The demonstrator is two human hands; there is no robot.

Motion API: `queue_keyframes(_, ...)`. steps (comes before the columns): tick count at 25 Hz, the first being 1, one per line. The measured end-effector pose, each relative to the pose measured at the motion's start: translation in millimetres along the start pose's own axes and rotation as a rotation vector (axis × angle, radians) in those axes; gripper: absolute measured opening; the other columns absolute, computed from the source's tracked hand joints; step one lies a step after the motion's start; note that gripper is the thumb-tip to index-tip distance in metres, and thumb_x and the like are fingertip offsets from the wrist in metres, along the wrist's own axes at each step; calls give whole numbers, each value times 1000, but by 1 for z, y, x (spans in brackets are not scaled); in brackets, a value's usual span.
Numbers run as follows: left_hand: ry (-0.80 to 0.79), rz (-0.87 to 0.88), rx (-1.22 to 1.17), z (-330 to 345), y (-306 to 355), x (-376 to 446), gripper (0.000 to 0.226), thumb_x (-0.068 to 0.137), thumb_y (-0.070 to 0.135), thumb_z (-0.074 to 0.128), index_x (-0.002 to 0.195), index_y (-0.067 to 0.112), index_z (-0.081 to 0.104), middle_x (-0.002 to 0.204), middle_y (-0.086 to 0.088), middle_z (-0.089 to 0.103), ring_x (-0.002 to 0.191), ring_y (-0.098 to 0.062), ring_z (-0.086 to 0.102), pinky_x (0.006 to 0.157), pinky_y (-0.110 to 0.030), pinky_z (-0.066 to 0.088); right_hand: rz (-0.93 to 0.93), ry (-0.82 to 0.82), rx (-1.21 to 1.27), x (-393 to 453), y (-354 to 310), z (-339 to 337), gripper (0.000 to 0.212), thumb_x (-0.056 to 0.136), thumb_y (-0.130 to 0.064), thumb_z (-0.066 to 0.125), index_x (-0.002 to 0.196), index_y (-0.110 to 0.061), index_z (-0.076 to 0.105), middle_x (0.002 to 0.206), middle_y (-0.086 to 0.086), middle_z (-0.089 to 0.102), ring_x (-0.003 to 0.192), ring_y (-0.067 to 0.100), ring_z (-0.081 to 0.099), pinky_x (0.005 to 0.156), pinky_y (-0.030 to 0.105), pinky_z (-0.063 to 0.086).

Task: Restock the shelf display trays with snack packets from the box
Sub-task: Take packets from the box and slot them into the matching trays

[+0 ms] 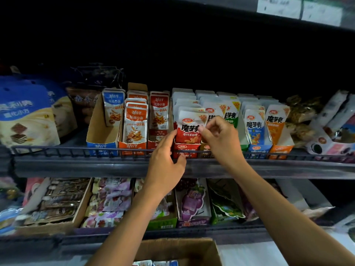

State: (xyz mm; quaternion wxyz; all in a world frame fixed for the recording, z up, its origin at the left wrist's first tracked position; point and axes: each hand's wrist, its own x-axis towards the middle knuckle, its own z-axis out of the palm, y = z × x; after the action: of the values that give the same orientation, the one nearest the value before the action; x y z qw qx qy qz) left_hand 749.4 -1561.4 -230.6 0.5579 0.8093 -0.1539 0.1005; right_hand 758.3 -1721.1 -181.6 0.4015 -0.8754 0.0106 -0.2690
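The right hand (219,135) has a narrow grip, thumb and forefinger pinching the right edge of the front red-and-white snack packet (189,129), which stands upright at the head of its row in the red display tray (185,149). The left hand (166,158) has a wide, relaxed grip: its straight fingertips touch the packet's left edge while the thumb rests against the tray's front near the shelf's wire rail (76,149). Just right of this tray stand a green tray (242,139), a blue tray (257,147) and an orange tray (281,146), each filled with white-topped packets. To the left are two orange trays of fish snack packets (135,124) and a blue tray (101,145) with one packet at the back. Below, at the bottom edge, the open cardboard box (178,250) shows a few packets inside.
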Motion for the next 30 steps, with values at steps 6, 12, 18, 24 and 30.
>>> queue_keyframes(6,-18,-21,4,2,1,2,76,92,21,67,156,28,26,157,8,34,141,-14,37,113,-44,41,107,-36,69,-7,-2,5,29,82,-26,76,100,-21,53,89,-6,65,78,6,63,70,24,52)
queue_keyframes(12,-21,-227,-416,-21,39,50,56,101,31,45,155,29,29,157,-1,37,133,-17,47,98,-38,47,252,-227,418,13,-40,12,76,83,8,53,147,-24,29,113,-5,57,73,6,52,59,22,46)
queue_keyframes(18,-119,-242,-603,-1,37,69,50,102,58,25,122,33,63,108,5,75,97,-8,72,81,-26,56,378,-225,562,28,-33,21,68,58,7,46,123,-16,46,69,-10,51,66,11,48,53,21,42)
queue_keyframes(24,-100,-204,-528,2,36,86,52,100,64,20,112,38,63,96,11,76,90,-5,72,74,-22,54,299,-248,525,36,-25,23,91,67,18,38,148,-21,27,59,-15,53,46,-4,49,48,10,38)
queue_keyframes(30,-105,-176,-405,-1,34,74,58,100,64,15,122,36,60,103,17,69,85,12,67,70,-9,48,321,-202,527,17,-12,16,77,77,13,49,143,-25,40,128,1,60,115,21,58,94,42,52)
